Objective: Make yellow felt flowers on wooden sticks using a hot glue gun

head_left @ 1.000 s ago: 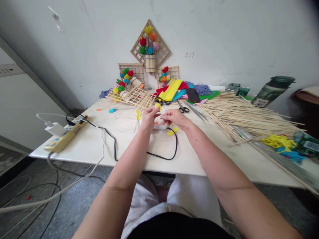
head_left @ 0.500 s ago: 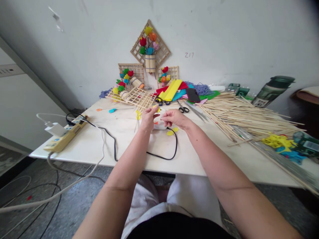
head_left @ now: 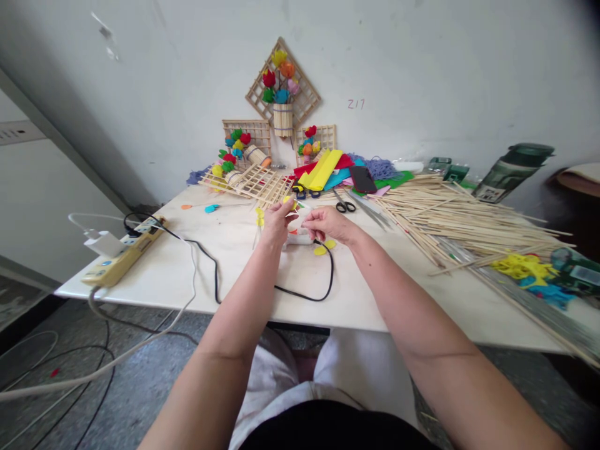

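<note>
My left hand [head_left: 277, 224] is closed in a pinch, with a yellow petal piece [head_left: 289, 202] showing at its fingertips. Just to the right, my right hand [head_left: 325, 224] pinches its thumb and fingers together; whatever is between them is too small to make out. Under both hands lies a white tool with a black cord [head_left: 300, 239], partly covered by them, with a small orange part on it. Yellow petal pieces [head_left: 323, 249] rest beside the cord. Another yellow piece on a thin stem [head_left: 260, 217] lies left of my left hand.
Stick lattices with colourful flowers [head_left: 262, 181] stand behind. Black scissors [head_left: 345, 205], a phone [head_left: 362, 180] and folded yellow paper [head_left: 323, 170] lie beyond my hands. Thin wooden sticks [head_left: 459, 212] spread rightward, near a dark green bottle [head_left: 513, 172]. A power strip [head_left: 119, 256] sits left.
My left fingers have shifted slightly, and more of the yellow petal piece shows at their tips. My right hand stays almost where it was.
</note>
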